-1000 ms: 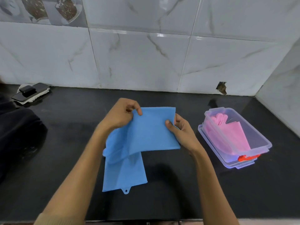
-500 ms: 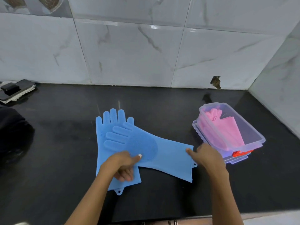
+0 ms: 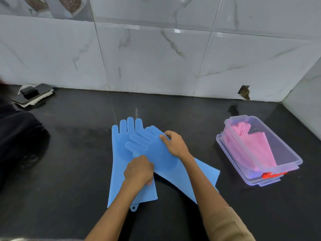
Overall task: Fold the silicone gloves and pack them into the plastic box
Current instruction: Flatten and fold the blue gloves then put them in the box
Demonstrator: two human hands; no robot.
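Two blue silicone gloves on the black desk (image 3: 69, 171), one over the other. Lower blue glove (image 3: 119, 180) flat and straight, fingers toward the tiled wall, cuff with its hanging tab toward the near edge. Upper blue glove (image 3: 161, 153) laid across it at a slant, bristled palm up, fingers over the lower glove's palm, cuff trailing off to the right onto bare desk. Not yet aligned, so probably being squared up as a pair before any fold.

Left hand (image 3: 139, 170) resting on the overlap of the two gloves, fingers curled down at the edge of the upper glove; whether gripping that edge or only pressing on it, cannot tell. Likely there as an anchor, so that the lower glove stays put while the upper one is shifted. Right hand (image 3: 174, 144) on the far side of the upper glove near its thumb, fingertips bent and seemingly pinching the edge, well placed for swinging the glove round onto its partner.

Clear plastic box (image 3: 281, 148) well to the right, open, seated on what looks like its own lid, a red clip showing at the near end. Pink gloves (image 3: 251, 146) already inside, folded flat along the left wall, which leaves room beside them for the blue pair.

At the far left, a phone (image 3: 31, 95) on a cloth by the wall, and a dark bundle of fabric (image 3: 17, 136) nearer the edge; both well clear of the work.
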